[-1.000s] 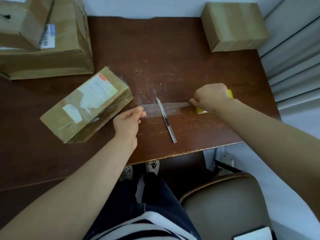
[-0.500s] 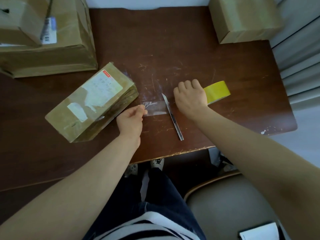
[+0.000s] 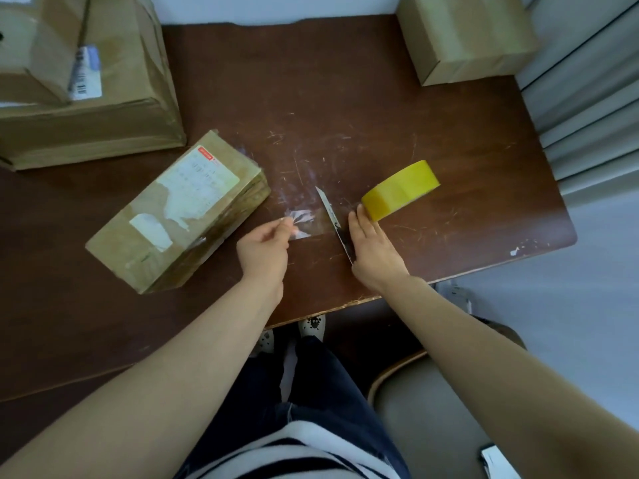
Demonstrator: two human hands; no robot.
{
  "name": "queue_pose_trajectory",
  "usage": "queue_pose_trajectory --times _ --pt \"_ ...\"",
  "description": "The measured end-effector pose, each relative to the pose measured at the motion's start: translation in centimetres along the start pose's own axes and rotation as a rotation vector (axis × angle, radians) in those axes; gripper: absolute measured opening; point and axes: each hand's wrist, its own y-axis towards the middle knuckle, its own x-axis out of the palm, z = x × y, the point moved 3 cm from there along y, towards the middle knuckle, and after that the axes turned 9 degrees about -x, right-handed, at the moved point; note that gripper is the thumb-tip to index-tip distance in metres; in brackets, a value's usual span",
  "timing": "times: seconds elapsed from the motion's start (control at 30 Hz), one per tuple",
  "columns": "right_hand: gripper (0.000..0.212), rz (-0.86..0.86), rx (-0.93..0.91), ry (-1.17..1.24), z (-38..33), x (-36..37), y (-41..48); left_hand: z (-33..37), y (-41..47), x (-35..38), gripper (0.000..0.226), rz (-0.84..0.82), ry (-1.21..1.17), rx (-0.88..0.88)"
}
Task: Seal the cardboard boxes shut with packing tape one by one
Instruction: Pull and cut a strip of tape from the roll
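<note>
Pinching the cut tape strip [image 3: 305, 225] just left of the knife [image 3: 327, 207], my left hand [image 3: 264, 248] kept hold. My right hand [image 3: 375, 254] had released the tape roll [image 3: 401, 190] beyond the knife and lay flat-fingered over its handle. The box [image 3: 179, 209], farther left, awaited that strip.

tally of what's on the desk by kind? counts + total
cardboard boxes: 4 (small top-left box on large box, labelled box, far-right box)
yellow tape roll: 1
utility knife: 1
clear tape strip: 1
total: 7
</note>
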Motion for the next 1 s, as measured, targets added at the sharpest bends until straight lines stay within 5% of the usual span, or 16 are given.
queue_pose_trajectory --times 0.17,0.27,0.53,0.67,0.8,1.0 --pt "0.022 0.513 0.011 0.200 -0.4 -0.3 -2.6 0.1 0.1 -0.2 0.007 -0.021 -0.004 -0.033" --pt "0.031 0.319 0.168 0.218 -1.0 0.9 -1.7 0.3 -0.1 -0.1 0.008 -0.023 0.002 -0.035" --pt "0.032 0.084 0.181 -0.034 -2.1 0.6 -1.2 1.0 -0.1 -0.1 0.005 -0.038 0.025 -0.001" --pt "0.011 0.021 0.256 0.296 -0.4 2.3 -5.1 1.1 0.1 -0.1 0.010 -0.033 0.034 0.009" --pt "0.015 0.078 0.376 0.975 0.0 2.9 -7.2 1.0 0.2 -0.2 0.012 -0.032 0.053 0.013" --pt "0.020 0.138 0.239 1.243 -0.9 1.2 -6.6 0.9 0.1 -0.4 0.005 -0.031 0.055 0.011"
